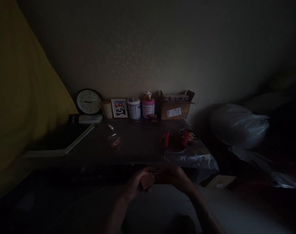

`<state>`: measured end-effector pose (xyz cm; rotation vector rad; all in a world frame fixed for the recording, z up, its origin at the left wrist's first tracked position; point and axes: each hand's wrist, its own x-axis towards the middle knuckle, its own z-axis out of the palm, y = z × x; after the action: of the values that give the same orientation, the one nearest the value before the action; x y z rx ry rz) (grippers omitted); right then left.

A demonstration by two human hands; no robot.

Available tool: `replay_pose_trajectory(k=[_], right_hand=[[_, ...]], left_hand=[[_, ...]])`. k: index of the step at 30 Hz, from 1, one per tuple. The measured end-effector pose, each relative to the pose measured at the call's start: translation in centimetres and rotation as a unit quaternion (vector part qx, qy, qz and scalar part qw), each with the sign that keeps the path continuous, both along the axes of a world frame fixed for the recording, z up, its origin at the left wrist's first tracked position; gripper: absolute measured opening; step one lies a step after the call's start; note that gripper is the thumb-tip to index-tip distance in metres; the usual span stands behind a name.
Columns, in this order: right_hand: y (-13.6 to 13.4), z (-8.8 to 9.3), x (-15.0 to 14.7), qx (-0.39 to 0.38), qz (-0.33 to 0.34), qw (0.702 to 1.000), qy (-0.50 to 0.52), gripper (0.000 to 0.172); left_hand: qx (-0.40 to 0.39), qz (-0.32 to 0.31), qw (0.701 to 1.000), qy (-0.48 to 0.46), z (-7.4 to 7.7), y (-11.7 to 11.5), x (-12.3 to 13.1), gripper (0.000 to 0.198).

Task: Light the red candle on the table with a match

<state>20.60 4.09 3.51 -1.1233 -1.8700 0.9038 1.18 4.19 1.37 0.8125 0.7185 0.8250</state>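
The left hand [135, 182] held a small reddish-brown box [147, 181] before the dark, plastic-covered surface [140, 138]; the right hand [175, 175] curled just beside it, its grip too dim to tell.

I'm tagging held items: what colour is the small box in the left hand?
The small box looks dull reddish-brown in this dim light; see the head view.

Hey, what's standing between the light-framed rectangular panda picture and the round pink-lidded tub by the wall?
One white cylindrical tub stands between the light-framed panda picture and the pink-lidded tub, as the head view shows.
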Motion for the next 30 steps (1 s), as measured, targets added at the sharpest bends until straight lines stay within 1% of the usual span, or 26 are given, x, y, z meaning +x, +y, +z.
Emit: replay_pose_trajectory(k=[4,7,9,13,16,19,22,26,30], right_hand=[[0.1,0.4,0.5,0.024,-0.021,0.999,-0.009,0.017],[0.3,0.2,0.6,0.059,-0.024,0.998,-0.016,0.023],[0.3,0.0,0.4,0.057,-0.029,0.998,-0.016,0.022],[0.3,-0.6,-0.3,0.011,-0.043,0.999,0.004,0.017],[0.1,-0.5,-1.0,-0.049,-0.042,0.996,0.066,0.021],[-0.2,-0.1,-1.8,-0.124,-0.039,0.98,0.152,0.023],[-0.4,0.3,-2.5,-0.171,-0.049,0.96,0.218,0.022],[-0.6,0.4,-3.1,-0.193,-0.054,0.945,0.258,0.024],[-0.4,-0.4,-3.6,-0.173,-0.058,0.948,0.259,0.026]], left_hand=[[0.025,0.004,1.0,-0.001,0.4,-0.1,-0.2,0.035],[0.046,0.006,0.999,-0.017,0.2,-0.1,-0.2,0.035],[0.053,0.009,0.998,-0.034,0.0,0.0,-0.2,0.033],[0.059,0.033,0.996,-0.053,-0.3,0.2,-0.1,0.03],[0.061,0.071,0.994,-0.05,-0.2,0.2,0.0,0.026],[0.052,0.107,0.992,-0.042,0.2,0.2,0.1,0.024],[0.029,0.141,0.989,-0.034,0.7,0.1,0.3,0.02],[0.045,0.17,0.984,-0.033,0.7,0.2,0.5,0.019],[0.058,0.2,0.977,-0.041,0.2,0.6,0.7,0.016]])
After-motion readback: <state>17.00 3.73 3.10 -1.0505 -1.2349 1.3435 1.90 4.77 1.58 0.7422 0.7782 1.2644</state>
